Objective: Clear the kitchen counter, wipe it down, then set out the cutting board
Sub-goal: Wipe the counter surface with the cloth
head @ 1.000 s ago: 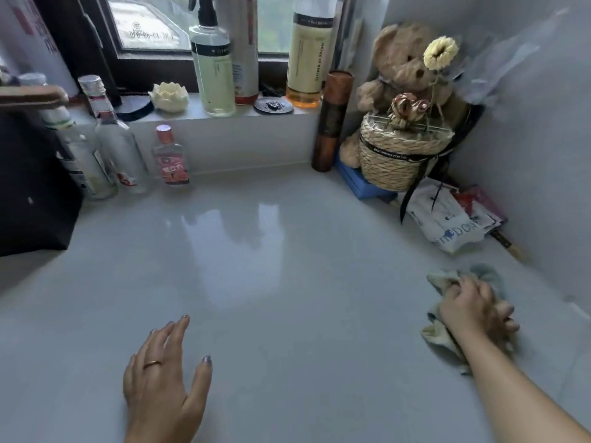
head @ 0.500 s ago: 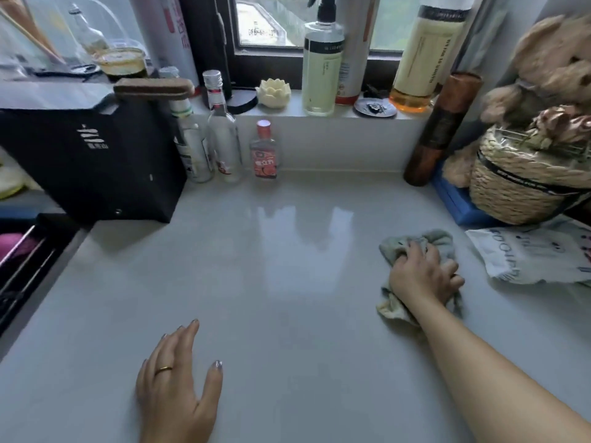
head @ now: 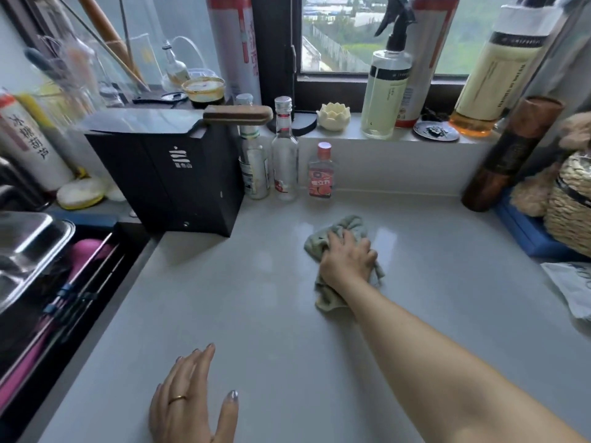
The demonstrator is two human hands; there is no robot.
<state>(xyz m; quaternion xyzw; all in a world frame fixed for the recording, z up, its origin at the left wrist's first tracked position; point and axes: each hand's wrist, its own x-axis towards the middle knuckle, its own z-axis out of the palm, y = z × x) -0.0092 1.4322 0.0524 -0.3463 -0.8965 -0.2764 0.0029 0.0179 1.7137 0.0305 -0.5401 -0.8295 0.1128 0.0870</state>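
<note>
Right hand (head: 347,262) grips one cloth (head: 343,230); three bottles (head: 284,155) behind

A pale grey counter (head: 256,314) is seen, glossy and largely bare. A crumpled cloth (head: 347,228) is pressed onto it by the right hand (head: 347,265); the left hand (head: 192,401) is laid flat near the front edge. A black box (head: 169,174), three small bottles (head: 284,155), a brown tube (head: 508,158) and a blue box (head: 524,231) are ranged along the back.
</note>
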